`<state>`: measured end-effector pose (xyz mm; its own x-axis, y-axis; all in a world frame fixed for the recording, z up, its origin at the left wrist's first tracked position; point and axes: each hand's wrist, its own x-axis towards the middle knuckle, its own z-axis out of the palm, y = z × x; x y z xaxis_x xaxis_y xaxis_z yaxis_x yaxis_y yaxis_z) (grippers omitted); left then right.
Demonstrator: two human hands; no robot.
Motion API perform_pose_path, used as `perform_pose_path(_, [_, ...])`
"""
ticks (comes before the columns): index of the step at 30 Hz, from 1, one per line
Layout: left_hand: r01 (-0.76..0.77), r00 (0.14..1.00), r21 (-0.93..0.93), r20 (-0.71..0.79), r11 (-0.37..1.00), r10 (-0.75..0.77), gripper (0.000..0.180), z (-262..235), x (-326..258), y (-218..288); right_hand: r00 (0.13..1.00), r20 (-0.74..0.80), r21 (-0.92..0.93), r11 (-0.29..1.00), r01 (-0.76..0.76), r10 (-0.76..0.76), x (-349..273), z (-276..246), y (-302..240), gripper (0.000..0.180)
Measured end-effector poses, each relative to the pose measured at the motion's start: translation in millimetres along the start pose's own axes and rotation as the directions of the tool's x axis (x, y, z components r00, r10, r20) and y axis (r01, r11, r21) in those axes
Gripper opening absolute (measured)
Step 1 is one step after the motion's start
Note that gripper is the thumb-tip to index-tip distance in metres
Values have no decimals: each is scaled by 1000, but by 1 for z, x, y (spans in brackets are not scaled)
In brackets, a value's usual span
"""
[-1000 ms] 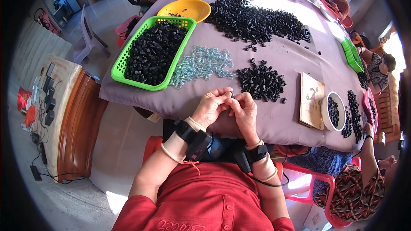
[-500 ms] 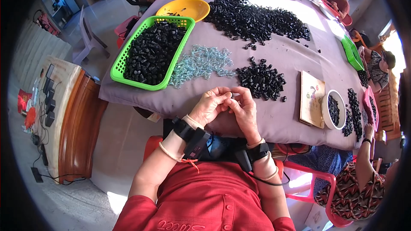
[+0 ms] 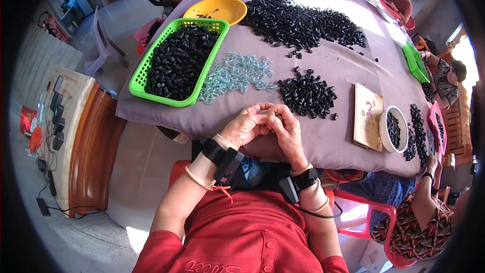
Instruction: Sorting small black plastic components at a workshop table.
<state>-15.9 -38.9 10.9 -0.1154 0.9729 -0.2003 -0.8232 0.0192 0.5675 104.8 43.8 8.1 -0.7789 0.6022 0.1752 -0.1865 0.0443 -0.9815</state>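
I wear a red buttoned shirt (image 3: 237,227), cream cuffs (image 3: 309,196) with black boxes (image 3: 229,168) strapped on, orange string (image 3: 222,189) left and black cable (image 3: 323,217) right.

You can pass rightward over bare cloth (image 3: 331,134) to the booklet (image 3: 368,121). Ahead, the small black pile (image 3: 307,94) and clear pieces (image 3: 237,77) block you.

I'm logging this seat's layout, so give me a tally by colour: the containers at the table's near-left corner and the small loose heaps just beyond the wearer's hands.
Green basket: 1
Yellow dish: 1
Clear bluish heap: 1
Small black heap: 1
Total: 4
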Motion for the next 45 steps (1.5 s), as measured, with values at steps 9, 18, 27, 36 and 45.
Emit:
perform_pose_path(9, [-34, 999, -6, -42, 999, 33, 26, -5, 0, -8, 998, -30, -54, 997, 53, -55, -2, 6, -5, 19])
perform_pose_path(18, [-511, 718, 411, -279, 755, 638, 22, 17, -27, 108, 981, -189, 65, 997, -38, 49, -3, 3, -4, 18])
perform_pose_path(27, [-187, 836, 741, -224, 644, 501, 6, -16, 7, 65, 973, -223, 122, 992, -39, 65, -3, 4, 0, 14])
perform_pose_path(36, [-23, 806, 977, 142, -210, 574, 14, -7, 58, 37, 972, -218, 115, 992, -59, 83, -5, 3, 1, 12])
perform_pose_path(45, [7, 781, 948, 193, -319, 593, 6, 3, 48, 21, 967, -254, 108, 994, 3, 25, -4, 4, 3, 11])
